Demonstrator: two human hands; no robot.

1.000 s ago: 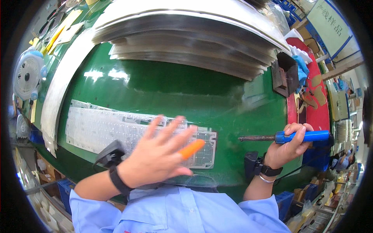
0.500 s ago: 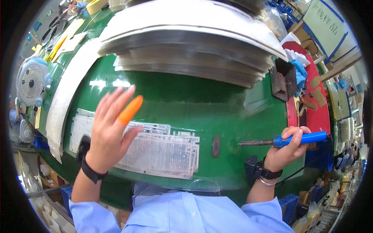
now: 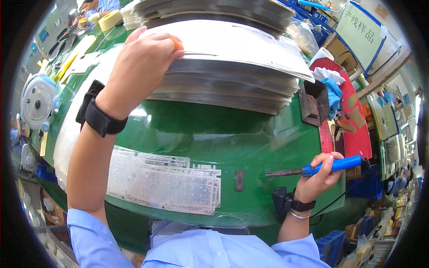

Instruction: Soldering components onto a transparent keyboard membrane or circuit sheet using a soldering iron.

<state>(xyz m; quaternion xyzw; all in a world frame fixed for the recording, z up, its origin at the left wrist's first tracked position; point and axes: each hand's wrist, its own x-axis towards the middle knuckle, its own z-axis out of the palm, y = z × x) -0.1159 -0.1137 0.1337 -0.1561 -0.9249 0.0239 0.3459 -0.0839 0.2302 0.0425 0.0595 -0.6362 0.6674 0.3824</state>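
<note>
My left hand (image 3: 145,62), an orange finger cot on one finger, pinches the front left edge of the top white sheet (image 3: 210,42) on a tall stack. My right hand (image 3: 318,176) is wrapped round the blue handle of a soldering iron (image 3: 333,166), whose dark tip points left above the green table (image 3: 263,147). Thin clear plastic sheets with cutouts (image 3: 165,183) lie overlapped near the table's front edge, partly behind my left forearm. To their right rests a small dark oblong block (image 3: 239,180).
A dark open metal box (image 3: 314,102) stands right of the stack, by a blue cloth (image 3: 331,96) and a red board (image 3: 357,111). On the left are a white fan (image 3: 38,102) and a roll of yellow tape (image 3: 110,20). Another person (image 3: 100,6) sits at the far left.
My left hand has gone up and away from above the clear sheets to the stack and closed on the top white sheet's edge. The soldering iron stays in my right hand, slightly shifted.
</note>
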